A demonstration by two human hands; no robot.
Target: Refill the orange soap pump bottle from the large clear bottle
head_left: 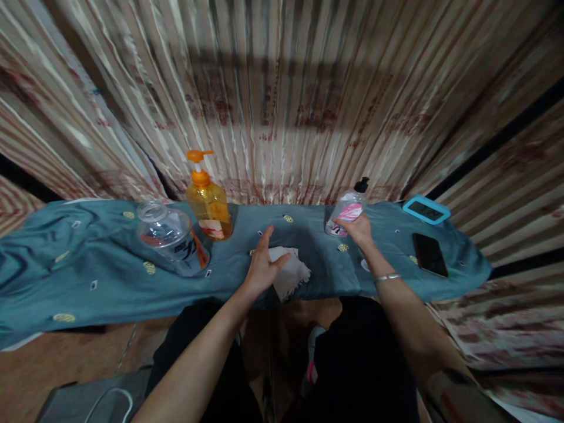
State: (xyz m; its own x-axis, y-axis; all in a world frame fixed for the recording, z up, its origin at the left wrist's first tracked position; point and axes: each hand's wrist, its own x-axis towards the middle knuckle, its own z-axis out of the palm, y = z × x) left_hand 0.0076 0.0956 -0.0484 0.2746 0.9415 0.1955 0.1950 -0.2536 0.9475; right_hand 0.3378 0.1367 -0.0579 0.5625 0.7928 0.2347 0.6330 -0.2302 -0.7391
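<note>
My right hand (358, 229) is wrapped round the lower part of a clear pump bottle (349, 205) with a pink label and black pump head. The bottle stands near the back edge of the cloth-covered table, leaning slightly to the right. My left hand (265, 262) has its thumb and fingers apart and holds nothing. Beside and partly under it lies a whitish cloth or tissue (291, 275) with a frayed edge. Left of that hand stand an orange pump bottle (210, 208) and a clear wide-necked plastic jar (174, 238), which has no lid on its mouth.
A teal patterned cloth (238, 276) covers the narrow table. At its right end are a blue-framed digital clock (426, 210) and a dark phone (430, 254). A pleated curtain (273, 106) hangs right behind the table. My legs are under the front edge.
</note>
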